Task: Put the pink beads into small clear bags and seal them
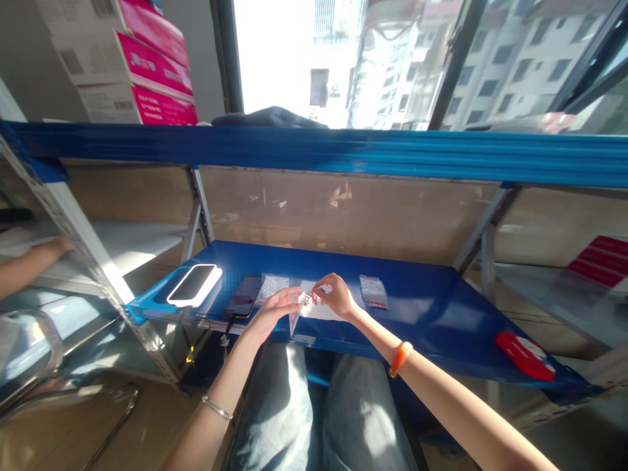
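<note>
My left hand (280,305) grips a small clear plastic bag (294,322) over the front part of the blue shelf. Against the bag's upper end, my right hand (336,296) is closed in a pinch, with small reddish pieces (311,298) at the fingertips. Too tiny to name, these pieces sit between the two hands. Beneath them lies a white sheet (321,311). To the right rests another clear bag (373,292) with reddish contents along its lower edge. Left of my hands are a clear bag (273,286) and a dark phone (244,296).
A white-framed device (195,285) lies on a blue tray (152,296) at the left. The red object (526,356) is near the right end of the blue shelf (432,314). A blue beam (314,149) crosses above. Another person's arm (34,265) reaches in at far left.
</note>
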{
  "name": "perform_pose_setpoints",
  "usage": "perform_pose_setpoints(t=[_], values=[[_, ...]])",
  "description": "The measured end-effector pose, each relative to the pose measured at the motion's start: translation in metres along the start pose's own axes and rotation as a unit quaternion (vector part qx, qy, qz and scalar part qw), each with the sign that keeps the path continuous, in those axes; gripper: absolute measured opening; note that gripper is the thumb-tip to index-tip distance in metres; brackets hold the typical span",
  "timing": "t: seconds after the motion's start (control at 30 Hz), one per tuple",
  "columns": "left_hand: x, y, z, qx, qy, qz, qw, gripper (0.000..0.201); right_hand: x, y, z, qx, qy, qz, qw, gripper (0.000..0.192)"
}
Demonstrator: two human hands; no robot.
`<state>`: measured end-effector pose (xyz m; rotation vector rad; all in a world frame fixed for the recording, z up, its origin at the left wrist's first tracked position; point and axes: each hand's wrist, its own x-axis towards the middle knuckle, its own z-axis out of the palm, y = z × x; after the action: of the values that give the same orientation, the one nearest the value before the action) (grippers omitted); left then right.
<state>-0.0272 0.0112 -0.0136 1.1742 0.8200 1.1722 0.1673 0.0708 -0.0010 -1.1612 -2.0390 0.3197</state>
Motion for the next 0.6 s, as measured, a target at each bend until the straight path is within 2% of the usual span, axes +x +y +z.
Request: perform_pose_setpoints(t=[0.13, 0.23, 0.33, 0.43, 0.6], values=[[0.0, -0.001, 0.002, -0.006, 0.011, 0.013, 1.0, 0.047, 0.004, -0.026, -0.017, 0.062, 0.04, -0.065, 0.995, 0.01], [0.001, -0.001, 0.004, -0.015, 0.018, 0.013, 1.0, 0.047, 0.002, -0.039, -0.017, 0.053, 0.017, -0.107, 0.993, 0.009], [0.003, -0.001, 0.007, -0.026, 0.024, 0.016, 0.999, 0.045, -0.002, -0.041, -0.009, -0.004, -0.015, -0.152, 0.988, 0.012], [0.005, -0.004, 0.009, -0.037, 0.034, 0.017, 0.999, 0.044, -0.004, -0.038, -0.004, -0.022, 0.009, -0.15, 0.988, 0.017], [0.006, -0.006, 0.006, -0.038, 0.041, 0.018, 0.998, 0.043, 0.0, -0.025, -0.007, -0.011, 0.053, -0.094, 0.994, 0.018]])
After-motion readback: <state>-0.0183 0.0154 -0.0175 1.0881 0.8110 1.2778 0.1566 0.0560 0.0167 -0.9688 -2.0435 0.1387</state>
